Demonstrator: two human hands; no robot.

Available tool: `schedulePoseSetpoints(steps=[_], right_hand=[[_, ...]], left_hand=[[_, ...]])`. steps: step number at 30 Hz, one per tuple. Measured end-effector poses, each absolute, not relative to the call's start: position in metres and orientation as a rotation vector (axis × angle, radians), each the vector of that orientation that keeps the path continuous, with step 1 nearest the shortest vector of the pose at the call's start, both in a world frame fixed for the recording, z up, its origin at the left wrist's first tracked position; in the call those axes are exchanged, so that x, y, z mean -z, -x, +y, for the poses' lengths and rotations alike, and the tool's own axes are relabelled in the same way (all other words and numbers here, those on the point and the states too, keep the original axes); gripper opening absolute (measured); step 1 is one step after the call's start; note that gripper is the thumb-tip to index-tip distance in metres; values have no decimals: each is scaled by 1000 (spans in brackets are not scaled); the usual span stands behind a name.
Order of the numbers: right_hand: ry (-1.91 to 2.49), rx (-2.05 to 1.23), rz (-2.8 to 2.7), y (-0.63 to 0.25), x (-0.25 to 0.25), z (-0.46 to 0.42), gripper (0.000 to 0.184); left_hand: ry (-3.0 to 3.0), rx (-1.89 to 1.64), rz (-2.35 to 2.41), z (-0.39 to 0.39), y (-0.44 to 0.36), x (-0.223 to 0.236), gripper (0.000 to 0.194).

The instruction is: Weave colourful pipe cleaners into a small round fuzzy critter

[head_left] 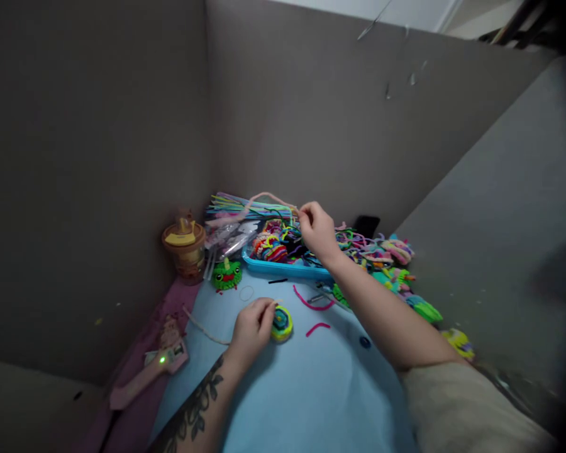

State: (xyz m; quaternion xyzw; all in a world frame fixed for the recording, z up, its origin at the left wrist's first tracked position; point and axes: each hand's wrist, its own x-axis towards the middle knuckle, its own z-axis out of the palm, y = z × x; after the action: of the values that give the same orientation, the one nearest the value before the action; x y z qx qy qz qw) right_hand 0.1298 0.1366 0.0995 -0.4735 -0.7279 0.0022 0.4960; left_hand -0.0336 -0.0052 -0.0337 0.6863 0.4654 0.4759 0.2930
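Observation:
My left hand point(252, 330) is closed over the blue surface, pinching the edge of a round yellow, green and teal pipe-cleaner piece point(282, 323). A pale pipe cleaner point(206, 331) runs out from behind this hand to the left, and a light tip shows at the fingertips. Farther away, my right hand point(317, 233) pinches the end of a long peach pipe cleaner point(264, 195), which arches leftward over the tray. Below it is the blue tray point(283, 270), filled with colourful pipe-cleaner pieces point(270, 246).
At the left are a brown lidded cup point(186, 251), a green pipe-cleaner creature point(227, 275) and a pink glue gun point(146, 371) with a lit green light. Magenta offcuts point(314, 306) and pliers point(318, 297) lie mid-table. Finished-looking pieces point(424, 308) line the right edge.

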Motion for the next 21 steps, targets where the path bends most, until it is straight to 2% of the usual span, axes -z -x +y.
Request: schedulePoseSetpoints(steps=[5, 9, 15, 21], right_hand=[[1325, -280, -1625, -176, -41, 57, 14], [1398, -500, -1471, -187, 5, 8, 16], [1445, -503, -1358, -193, 32, -14, 19], [1518, -367, -1379, -203, 41, -11, 16]], left_hand=[[-1511, -1316, 1217, -4, 27, 32, 23], [-1338, -1297, 1158, -2, 22, 28, 36], [-1195, -1390, 1134, -2, 24, 18, 50], [-1124, -1461, 1087, 3, 30, 26, 39]])
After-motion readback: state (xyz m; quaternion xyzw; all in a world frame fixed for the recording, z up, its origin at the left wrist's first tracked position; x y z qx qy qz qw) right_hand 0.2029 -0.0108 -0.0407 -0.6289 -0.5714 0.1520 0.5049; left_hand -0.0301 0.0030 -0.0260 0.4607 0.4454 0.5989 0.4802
